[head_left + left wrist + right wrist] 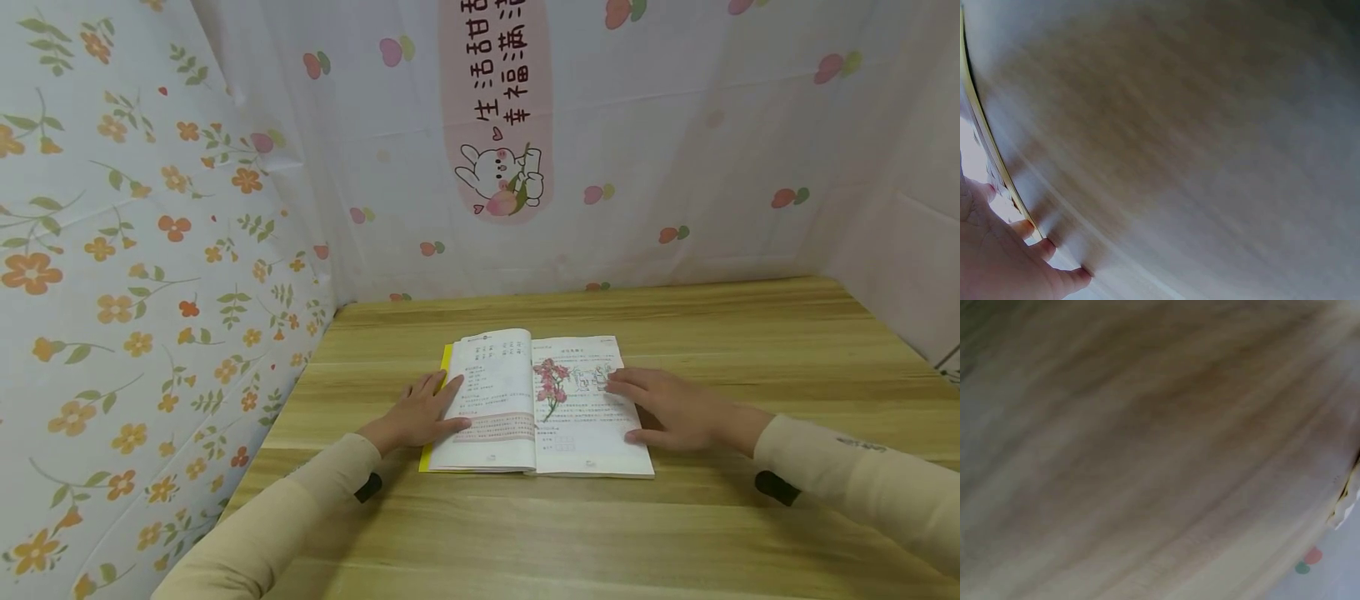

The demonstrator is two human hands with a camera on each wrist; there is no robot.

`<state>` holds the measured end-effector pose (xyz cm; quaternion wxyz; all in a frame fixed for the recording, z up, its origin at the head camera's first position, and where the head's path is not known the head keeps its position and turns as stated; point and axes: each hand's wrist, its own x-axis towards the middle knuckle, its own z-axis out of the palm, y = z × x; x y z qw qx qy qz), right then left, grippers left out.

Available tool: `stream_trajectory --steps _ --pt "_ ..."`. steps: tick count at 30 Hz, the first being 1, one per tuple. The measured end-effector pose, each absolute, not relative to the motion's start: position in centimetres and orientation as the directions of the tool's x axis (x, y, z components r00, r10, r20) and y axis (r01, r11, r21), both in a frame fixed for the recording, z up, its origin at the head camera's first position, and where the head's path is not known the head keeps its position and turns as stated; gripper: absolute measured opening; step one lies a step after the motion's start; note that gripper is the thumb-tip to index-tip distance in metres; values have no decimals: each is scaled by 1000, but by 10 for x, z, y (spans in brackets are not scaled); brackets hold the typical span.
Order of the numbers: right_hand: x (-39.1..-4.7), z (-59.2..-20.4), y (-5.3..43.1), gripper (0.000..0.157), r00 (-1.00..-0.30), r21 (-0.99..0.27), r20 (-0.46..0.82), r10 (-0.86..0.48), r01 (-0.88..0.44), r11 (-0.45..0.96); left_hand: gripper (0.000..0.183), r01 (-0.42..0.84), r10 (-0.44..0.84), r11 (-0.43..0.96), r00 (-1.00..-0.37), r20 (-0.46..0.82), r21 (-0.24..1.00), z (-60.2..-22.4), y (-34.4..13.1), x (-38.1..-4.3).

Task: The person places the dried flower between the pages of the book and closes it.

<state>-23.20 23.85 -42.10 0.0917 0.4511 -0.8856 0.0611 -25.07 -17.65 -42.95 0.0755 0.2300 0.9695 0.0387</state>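
An open book [487, 442] lies flat on the wooden table, its yellow cover showing along the left side. Across the right page, close to the fold, is a sprig of pink flowers [552, 390] with a green stem. My left hand [423, 412] rests with spread fingers on the book's left edge. In the left wrist view, that hand [1010, 256] has some fingertips on the table beside the book's edge [997, 159]. My right hand [671, 410] touches the right page's outer edge, fingers extended. The right wrist view shows no hand, only a bit of book [1349, 497] at its right.
The wooden table [480, 533] stretches around the book on all sides. Behind it hangs a white curtain [637, 125] with hearts and a rabbit; a flowered curtain [135, 275] borders the left. Dark bands [777, 488] show under both sleeves.
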Motion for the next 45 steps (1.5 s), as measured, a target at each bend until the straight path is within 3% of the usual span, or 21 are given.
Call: stream_trajectory --steps 5,15,26,35,45 --pt "-231 -427 242 68 -538 10 220 -814 -833 553 85 442 453 891 -882 -128 108 -430 -177 -251" --pt "-230 -432 244 66 -534 13 166 -829 -839 543 85 436 450 892 -883 -134 119 -430 -178 -251" --pt "-231 -436 249 69 -486 132 122 -865 -856 500 86 424 442 895 -885 -146 137 -431 -177 -251" --pt "-231 -438 250 70 -477 134 117 -871 -862 490 88 427 442 896 -885 -143 125 -429 -175 -252" --pt "-228 -434 249 69 -488 84 110 -866 -863 498 92 351 393 899 -910 -132 260 -424 -172 -254"
